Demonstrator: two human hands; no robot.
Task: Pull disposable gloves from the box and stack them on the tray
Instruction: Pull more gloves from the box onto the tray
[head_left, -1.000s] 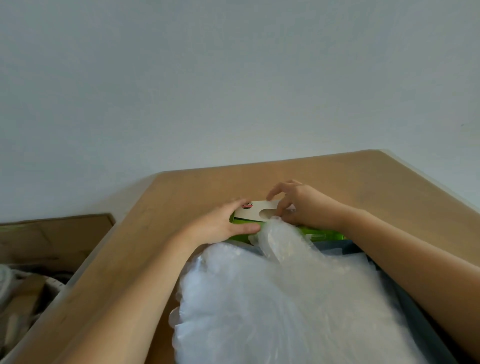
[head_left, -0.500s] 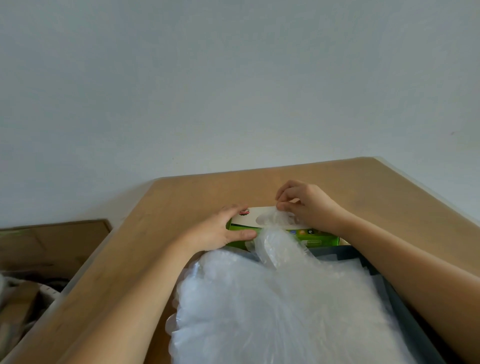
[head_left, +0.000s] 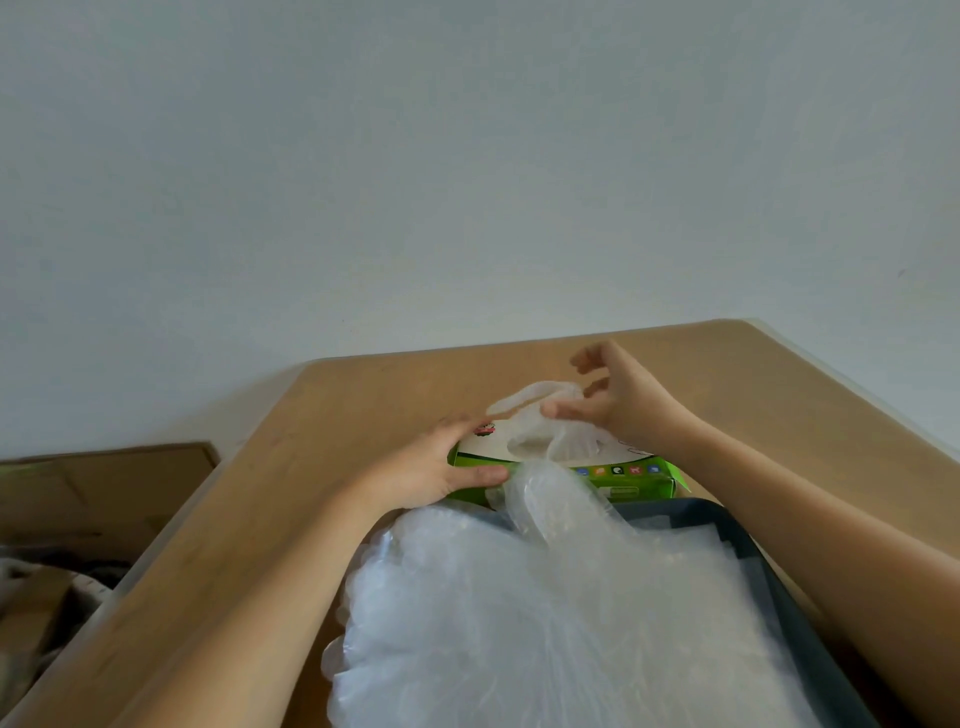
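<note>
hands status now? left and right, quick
Left hand: grips the green box at its left end.
Right hand: pinches a clear glove drawn partway out of the box.

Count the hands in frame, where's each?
2. The left hand grips the left end of the green glove box; the right hand pinches a glove above the box's top opening. No others visible.

Both bare forearms reach from the near edge toward the far middle. The left hand (head_left: 435, 468) clasps the box (head_left: 631, 489), thumb along its near side. The right hand (head_left: 621, 402) pinches a glove (head_left: 535, 434), its other fingers lifted and loosely curled.
</note>
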